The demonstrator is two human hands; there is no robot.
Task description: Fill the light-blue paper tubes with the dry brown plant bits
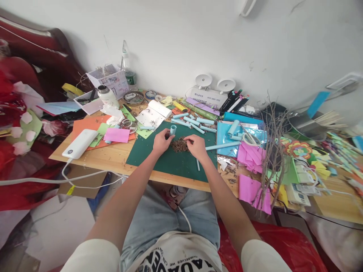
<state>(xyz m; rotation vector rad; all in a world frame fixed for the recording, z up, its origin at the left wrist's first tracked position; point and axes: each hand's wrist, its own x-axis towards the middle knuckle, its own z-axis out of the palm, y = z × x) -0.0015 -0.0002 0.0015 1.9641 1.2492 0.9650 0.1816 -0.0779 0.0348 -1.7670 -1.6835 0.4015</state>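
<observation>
Nearest my camera is a white cloth T-shirt with black printed lettering (178,260), and just beyond it, by the table's near edge, I see pale-blue denim trousers (198,215). The left hand (161,143) grips a short, light-blue paper tube (172,130) between thumb and fingers; the tube stands upright, open end up, over the middle of a dark-green rectangular mat (172,168). The right hand (197,146) is bent at the right side of a loose heap of crumbly brown bits (178,146), thumb and fingertips drawn together at its edge; I cannot tell whether they pinch any of it. The heap lies on the mat between the two hands, just right of the tube. Right of the right hand, a long, slim, light-blue paper rod (225,146) reaches from the mat onto a bright-blue glossy packet (222,131). Toward the mat's far edge I find scattered light-blue paper rolls (193,121). Farther left are a flat pink paper rectangle (117,135) and a white, rounded plastic power bank (80,143) on the pale wooden table (110,163). On the right, bare brown twigs (273,151) rise beside crinkled magenta paper (251,155). Near the far wall I see a white device with two round heads (204,95).
</observation>
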